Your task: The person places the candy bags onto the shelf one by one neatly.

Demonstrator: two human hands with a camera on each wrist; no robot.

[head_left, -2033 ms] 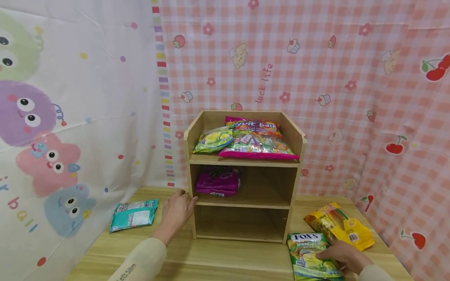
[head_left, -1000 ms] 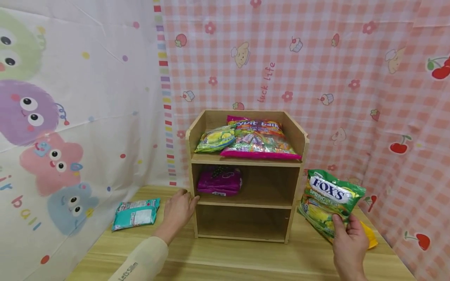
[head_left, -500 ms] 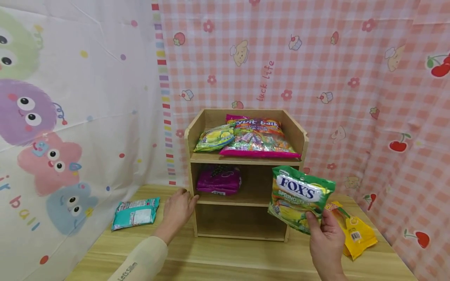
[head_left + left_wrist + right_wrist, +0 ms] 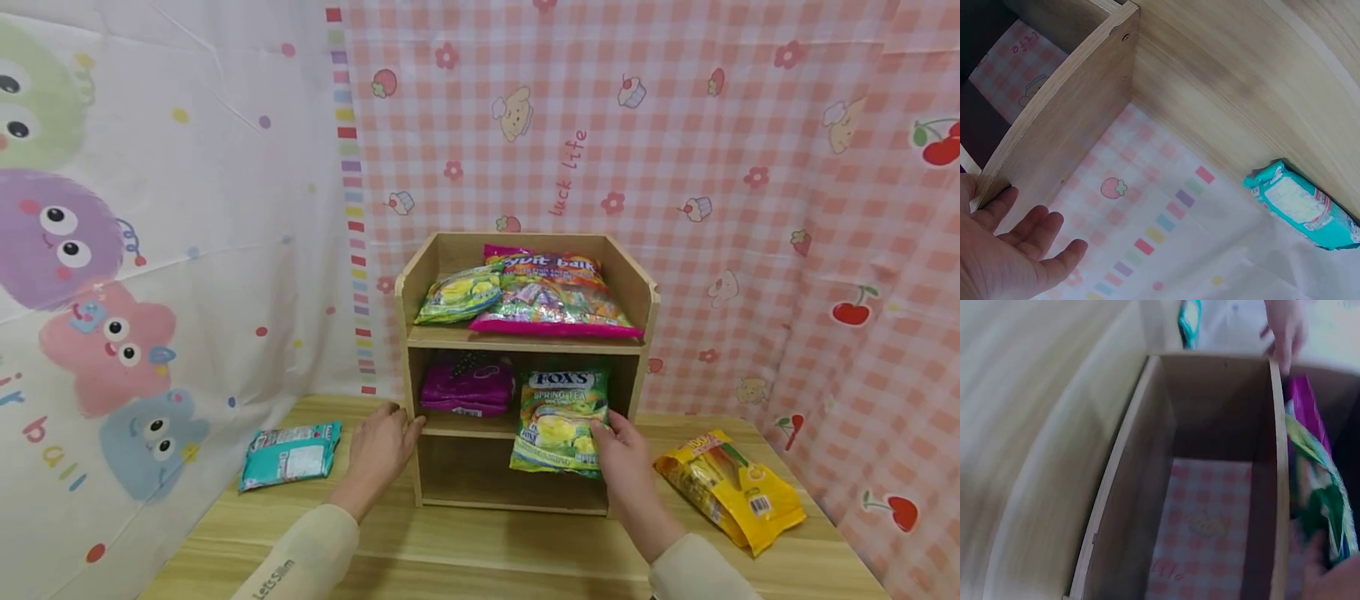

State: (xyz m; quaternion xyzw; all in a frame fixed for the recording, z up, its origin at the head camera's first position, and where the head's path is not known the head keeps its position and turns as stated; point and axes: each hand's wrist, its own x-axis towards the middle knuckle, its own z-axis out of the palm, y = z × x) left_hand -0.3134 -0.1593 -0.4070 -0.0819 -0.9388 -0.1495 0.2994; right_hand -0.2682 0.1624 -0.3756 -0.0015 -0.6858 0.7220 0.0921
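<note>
My right hand (image 4: 628, 462) pinches the right edge of a green Fox's Spring Tea candy bag (image 4: 558, 417). The bag stands upright at the front of the wooden shelf's (image 4: 465, 475) middle compartment, its lower part hanging in front of the board. Beside it, inside the same compartment, lies a purple bag (image 4: 467, 387). My left hand (image 4: 381, 446) grips the front edge of the shelf's left side panel, thumb at the edge. In the left wrist view, fingers (image 4: 1038, 231) of that hand lie along the outer face, some loose of the wood.
A teal packet (image 4: 291, 456) lies on the table (image 4: 450, 558) left of the shelf, a yellow bag (image 4: 731, 490) to its right. On the top level sit a large pink-edged candy bag (image 4: 558, 300) and a yellow-green bag (image 4: 461, 296). Printed cloths hang behind and at the sides.
The right hand has lifted the Fox's bag off the table and carried it left to the middle compartment. The yellow bag is uncovered again. My left hand has stayed at the shelf side.
</note>
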